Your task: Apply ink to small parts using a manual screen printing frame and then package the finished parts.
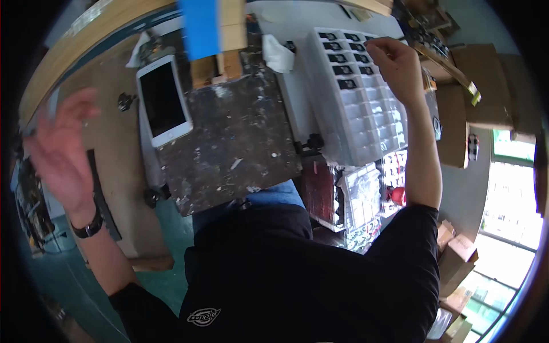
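Note:
My right hand [394,66] is over the far right part of a white tray [357,123] divided into small compartments. Its fingers are curled together, and whatever they hold, if anything, is hidden. Small flat black pieces [346,84] lie in several compartments in the tray's far rows; the nearer compartments show pale and bare. On the left, my left hand [66,151] is raised with its fingers apart and nothing in it, somewhat blurred. A dark watch is on that wrist. The nearest thing on the bench to it is a white phone [164,100] with a dark screen.
A stained dark workbench [229,148] lies before me. At its far side stand a blue block [200,28] and wooden pieces [231,66], beside a crumpled white tissue [278,54]. Below the tray are plastic-wrapped trays [360,197] and a red object [396,195]. Cardboard boxes [480,86] stand right.

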Demonstrator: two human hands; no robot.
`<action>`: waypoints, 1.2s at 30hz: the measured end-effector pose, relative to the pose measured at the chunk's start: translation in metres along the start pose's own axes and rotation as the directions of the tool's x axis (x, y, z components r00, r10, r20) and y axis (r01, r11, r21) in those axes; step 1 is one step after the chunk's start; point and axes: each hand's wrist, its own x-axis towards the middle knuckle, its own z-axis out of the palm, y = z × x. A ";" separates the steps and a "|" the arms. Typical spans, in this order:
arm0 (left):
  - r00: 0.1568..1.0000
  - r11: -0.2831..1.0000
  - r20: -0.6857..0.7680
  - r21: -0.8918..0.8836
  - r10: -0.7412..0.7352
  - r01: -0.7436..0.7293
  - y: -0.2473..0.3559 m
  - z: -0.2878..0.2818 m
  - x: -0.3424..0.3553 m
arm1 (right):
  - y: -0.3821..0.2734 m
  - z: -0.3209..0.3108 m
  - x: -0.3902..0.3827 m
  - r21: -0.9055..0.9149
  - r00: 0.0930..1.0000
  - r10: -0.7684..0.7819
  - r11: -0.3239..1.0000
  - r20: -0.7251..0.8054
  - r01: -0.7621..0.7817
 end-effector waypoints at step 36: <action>0.962 -0.403 -0.270 0.877 0.037 0.261 -0.041 -0.083 -0.081 | -0.124 0.054 0.073 0.211 0.854 -0.510 0.828 -0.106 0.520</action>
